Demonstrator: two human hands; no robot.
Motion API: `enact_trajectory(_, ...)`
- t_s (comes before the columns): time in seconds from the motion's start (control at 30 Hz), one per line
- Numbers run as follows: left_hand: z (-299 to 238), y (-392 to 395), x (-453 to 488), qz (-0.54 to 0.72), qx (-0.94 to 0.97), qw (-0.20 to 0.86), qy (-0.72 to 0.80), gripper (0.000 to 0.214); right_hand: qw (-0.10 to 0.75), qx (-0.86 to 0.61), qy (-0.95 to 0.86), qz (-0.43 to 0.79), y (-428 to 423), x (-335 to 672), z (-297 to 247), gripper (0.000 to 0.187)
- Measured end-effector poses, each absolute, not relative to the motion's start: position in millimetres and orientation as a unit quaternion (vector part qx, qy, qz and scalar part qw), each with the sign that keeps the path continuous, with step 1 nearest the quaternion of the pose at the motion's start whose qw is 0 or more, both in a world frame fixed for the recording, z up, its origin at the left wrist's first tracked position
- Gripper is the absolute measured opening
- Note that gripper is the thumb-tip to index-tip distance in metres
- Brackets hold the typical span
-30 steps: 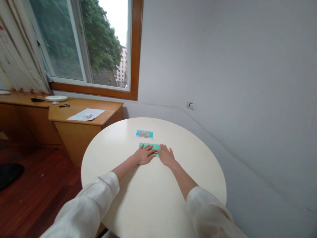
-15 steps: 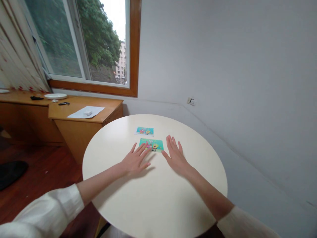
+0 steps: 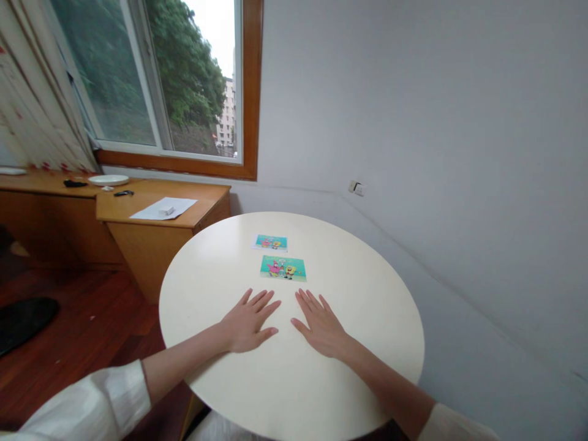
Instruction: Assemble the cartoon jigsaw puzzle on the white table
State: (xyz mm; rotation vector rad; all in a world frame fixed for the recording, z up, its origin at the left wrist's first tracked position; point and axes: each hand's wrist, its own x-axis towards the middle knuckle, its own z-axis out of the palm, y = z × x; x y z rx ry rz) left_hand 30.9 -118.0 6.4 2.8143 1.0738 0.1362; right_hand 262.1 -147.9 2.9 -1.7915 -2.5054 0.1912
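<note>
My left hand (image 3: 250,321) rests palm down on the round white table (image 3: 285,392), fingers spread and holding nothing. To its right, my right hand (image 3: 320,324) lies flat in the same way, also with its fingers apart. Just beyond my fingertips is a turquoise cartoon picture (image 3: 283,268) with a pink, a pale and a yellow character on it, fully uncovered. Behind that lies a smaller, similar cartoon picture (image 3: 271,242) with a white edge. Neither hand touches either picture.
At the left a wooden desk (image 3: 147,239) carries a white sheet of paper (image 3: 179,207) with a small white block (image 3: 166,211), a white plate (image 3: 109,180) and small dark items. A window and a wall with a socket (image 3: 357,188) stand behind the table.
Both hands have drawn back toward me and come down onto the table. My left hand no longer covers part of the larger picture. Both pictures keep their places on the table.
</note>
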Motion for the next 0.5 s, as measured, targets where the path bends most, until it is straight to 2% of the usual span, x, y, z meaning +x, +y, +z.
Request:
enact_trajectory(0.2,10.5,-120.6,30.5,0.067,0.927,0.088,0.357,0.063,0.027,-0.586,-0.806,0.080,-149.6,257.3,3.4,0.071)
enact_trajectory(0.3,11.8,-123.5,29.6,0.122,0.920,0.119,0.353,0.051,0.006,-0.579,-0.806,0.127,-151.5,253.7,28.1,0.067)
enact_trajectory(0.43,11.0,-131.2,28.7,0.244,0.867,0.212,0.379,0.032,-0.093,-0.399,-0.870,0.274,-179.6,266.7,91.4,0.050)
enact_trajectory(0.5,10.5,-135.4,28.4,0.275,0.846,0.250,0.383,0.029,-0.104,-0.314,-0.891,0.310,-208.5,285.9,113.8,0.041)
